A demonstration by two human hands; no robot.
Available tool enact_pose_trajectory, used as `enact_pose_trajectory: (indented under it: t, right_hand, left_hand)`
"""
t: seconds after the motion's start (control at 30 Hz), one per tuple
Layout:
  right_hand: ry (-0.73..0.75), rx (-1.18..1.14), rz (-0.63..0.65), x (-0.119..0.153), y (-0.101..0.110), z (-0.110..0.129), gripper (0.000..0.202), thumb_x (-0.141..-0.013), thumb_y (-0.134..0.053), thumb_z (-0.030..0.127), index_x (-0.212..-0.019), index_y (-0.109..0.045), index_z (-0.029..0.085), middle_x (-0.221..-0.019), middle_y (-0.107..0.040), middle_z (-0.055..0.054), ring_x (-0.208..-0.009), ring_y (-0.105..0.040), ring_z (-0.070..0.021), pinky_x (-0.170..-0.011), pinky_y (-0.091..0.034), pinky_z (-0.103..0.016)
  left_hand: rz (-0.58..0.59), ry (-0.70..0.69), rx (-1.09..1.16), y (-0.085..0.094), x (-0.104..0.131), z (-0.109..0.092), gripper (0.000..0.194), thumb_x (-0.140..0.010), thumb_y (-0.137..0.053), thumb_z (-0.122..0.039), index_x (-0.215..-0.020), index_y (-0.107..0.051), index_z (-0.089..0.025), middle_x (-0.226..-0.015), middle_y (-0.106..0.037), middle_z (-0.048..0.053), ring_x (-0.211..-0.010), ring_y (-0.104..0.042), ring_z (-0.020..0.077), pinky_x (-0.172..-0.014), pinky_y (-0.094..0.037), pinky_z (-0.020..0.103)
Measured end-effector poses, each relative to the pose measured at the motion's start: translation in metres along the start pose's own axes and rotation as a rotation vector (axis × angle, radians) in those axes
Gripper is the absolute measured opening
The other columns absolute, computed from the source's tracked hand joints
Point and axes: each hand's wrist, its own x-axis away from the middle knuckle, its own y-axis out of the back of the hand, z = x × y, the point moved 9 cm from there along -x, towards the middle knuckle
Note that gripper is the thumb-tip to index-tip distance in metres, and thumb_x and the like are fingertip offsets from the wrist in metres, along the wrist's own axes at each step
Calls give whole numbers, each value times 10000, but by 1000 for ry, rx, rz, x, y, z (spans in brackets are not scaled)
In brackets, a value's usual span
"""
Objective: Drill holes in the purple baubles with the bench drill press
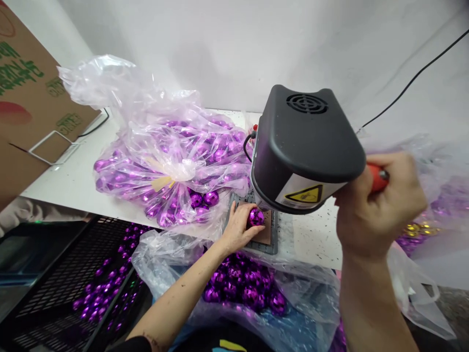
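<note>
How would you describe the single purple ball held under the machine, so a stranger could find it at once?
Start at the black machine with the yellow warning label on the white table. Just below its front edge lies a small brown pad, where the left hand pinches one shiny purple ball. Unlike the others, it is outside any plastic bag.

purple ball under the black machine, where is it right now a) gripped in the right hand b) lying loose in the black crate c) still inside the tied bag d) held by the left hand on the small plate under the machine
d: the left hand pinches the purple ball on the small plate below the black machine, while the right hand grips a red handle.
</note>
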Motion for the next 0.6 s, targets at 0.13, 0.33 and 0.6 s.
enact_pose_trajectory:
  t: [0.13,0.33,0.6]
  right_hand:
    - [195,120,-114,43,19,13,170,-907,-619,312,-885,-661,149,-735,-606,12,-600,-492,-34,-589,-381,-193]
    - [202,47,-17,87,20,10,154,-849,-637,206,-989,-640,145,-741,-606,-8,-650,-573,-92,-608,-466,-234]
    - [133,-47,112,102,9,-4,119,-821,-611,133,-936,-635,148,-766,-596,-16,-682,-585,-100,-601,-473,-232]
  left_hand:
    - [-1,11,9,0,1,2,474,-919,-667,-365,-1334,-515,-192,-1334,-621,108,-1313,-510,288,-1238,-203,547]
    - [-11,22,28,-2,3,5,463,-931,-647,-378,-1345,-511,-221,-1301,-640,88,-1310,-527,276,-1261,-155,550]
    - [-16,5,62,-3,4,6,462,-936,-638,-370,-1357,-509,-227,-1285,-647,81,-1283,-557,267,-1274,-95,565]
